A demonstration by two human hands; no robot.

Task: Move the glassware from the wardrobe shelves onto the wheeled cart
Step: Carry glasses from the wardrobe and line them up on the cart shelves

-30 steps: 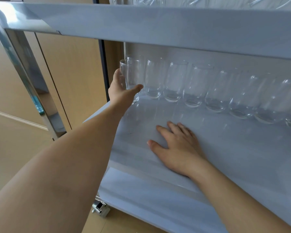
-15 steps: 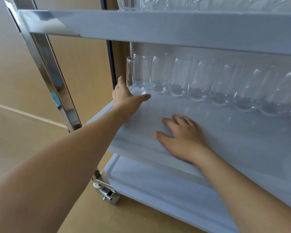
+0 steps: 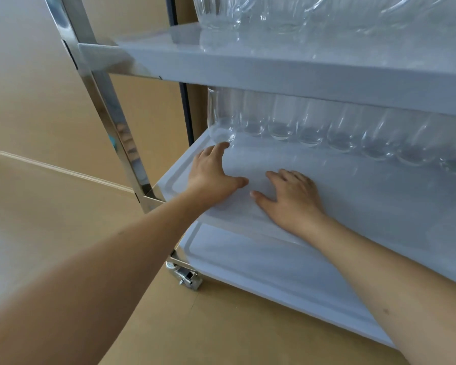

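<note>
Middle shelf: front open, back blocked!

A row of glasses (image 3: 311,127) lined the rear of the middle shelf (image 3: 379,196), the top shelf (image 3: 274,72) hung low overhead, and both hands lay flat on the bare front strip beside the steel post (image 3: 111,122).

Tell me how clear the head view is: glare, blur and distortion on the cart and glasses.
Head view: soft daylight, no hard shadows; bright glare and mirror reflections on the chrome post; the row of glasses looks smeared, outlines merging toward the right; wide-angle bending slants the shelves; both hands, left hand and right hand, are sharp.
</note>
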